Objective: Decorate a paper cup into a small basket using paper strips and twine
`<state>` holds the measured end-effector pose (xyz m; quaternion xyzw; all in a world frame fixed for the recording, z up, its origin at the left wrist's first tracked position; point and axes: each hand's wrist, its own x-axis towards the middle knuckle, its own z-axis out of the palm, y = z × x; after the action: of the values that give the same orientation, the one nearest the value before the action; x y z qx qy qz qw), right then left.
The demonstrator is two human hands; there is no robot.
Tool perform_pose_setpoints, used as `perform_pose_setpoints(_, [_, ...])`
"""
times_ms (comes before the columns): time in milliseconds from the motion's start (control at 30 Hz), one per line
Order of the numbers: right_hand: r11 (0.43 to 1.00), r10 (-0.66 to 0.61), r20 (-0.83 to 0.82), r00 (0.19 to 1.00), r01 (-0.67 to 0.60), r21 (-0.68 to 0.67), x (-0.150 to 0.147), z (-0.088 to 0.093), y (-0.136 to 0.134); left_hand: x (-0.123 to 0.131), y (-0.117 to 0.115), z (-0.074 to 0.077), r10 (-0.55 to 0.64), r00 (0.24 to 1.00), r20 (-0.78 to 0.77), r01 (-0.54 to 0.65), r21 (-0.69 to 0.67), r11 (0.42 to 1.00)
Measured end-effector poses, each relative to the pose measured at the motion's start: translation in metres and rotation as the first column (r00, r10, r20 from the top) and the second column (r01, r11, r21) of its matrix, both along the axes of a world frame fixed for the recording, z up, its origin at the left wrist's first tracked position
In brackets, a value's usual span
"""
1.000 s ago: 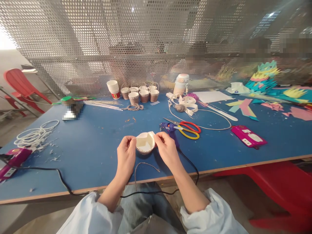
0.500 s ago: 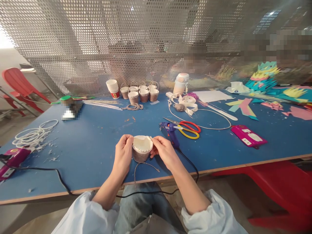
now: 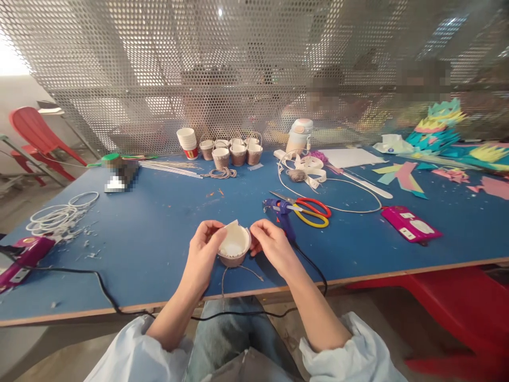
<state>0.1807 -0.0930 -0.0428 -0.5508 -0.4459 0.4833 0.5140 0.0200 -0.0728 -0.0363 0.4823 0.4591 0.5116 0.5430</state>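
- Grips with the left hand (image 3: 204, 249) the left side of a small cup (image 3: 234, 248), thumb and fingers closed on the rim.
- Pinches with the right hand (image 3: 272, 246) the right side of the same small cup, fingertips closed on the rim.
- Holds the small cup between both hands, close over the front part of the desk (image 3: 159, 212), opening turned up; white inside, brownish outside, with a small white flap standing up at the rim near the left thumb.
- Just under the small cup, on the desk: a thin cord (image 3: 238, 270), bent in a loop.
- Just behind the right hand: a blue glue gun (image 3: 280, 208), with a black cable (image 3: 314, 268) going past the right wrist and over the front edge of the desk.
- Touching the blue glue gun: scissors (image 3: 312, 212) with red and yellow handles.
- Further right: a pink case (image 3: 411, 229), lying flat.
- At the back of the desk: a row of cups (image 3: 234, 151) of the same kind, beside a stack of white cups (image 3: 186, 140), and a bottle (image 3: 299, 137).
- Far right: coloured paper pieces (image 3: 401, 175).
- Far left: white rings (image 3: 59, 215) and a pink glue gun (image 3: 22, 254).
- Behind the desk: a perforated screen (image 3: 238, 69); at the left of it, a red chair (image 3: 32, 132).
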Motion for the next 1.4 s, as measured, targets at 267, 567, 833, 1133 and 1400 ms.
perform_pose_setpoints(267, [0.977,0.059,0.298,0.953,-0.117,0.179,-0.012,0.025,0.012,0.000,-0.001,0.004,-0.007,0.999,-0.032,0.006,-0.029,1.000])
perform_pose_setpoints(567, [0.981,0.077,0.236,0.969,-0.116,0.154,-0.019,0.022,0.013,-0.012,-0.014,-0.001,0.115,0.988,-0.105,-0.114,0.016,0.993])
perform_pose_setpoints(833, [0.976,0.030,0.295,0.955,-0.092,0.197,-0.022,0.020,0.010,-0.008,-0.017,-0.005,0.164,0.985,-0.056,-0.163,0.020,0.986])
perform_pose_setpoints(1133, [0.992,0.009,0.244,0.970,-0.040,0.120,-0.027,0.019,0.009,0.006,-0.013,-0.003,0.191,0.962,0.194,-0.169,-0.127,0.977])
perform_pose_setpoints(1400, [1.000,0.019,0.046,0.999,-0.018,-0.008,-0.027,0.012,0.016,0.010,-0.004,0.003,0.192,0.934,0.302,-0.096,-0.305,0.947])
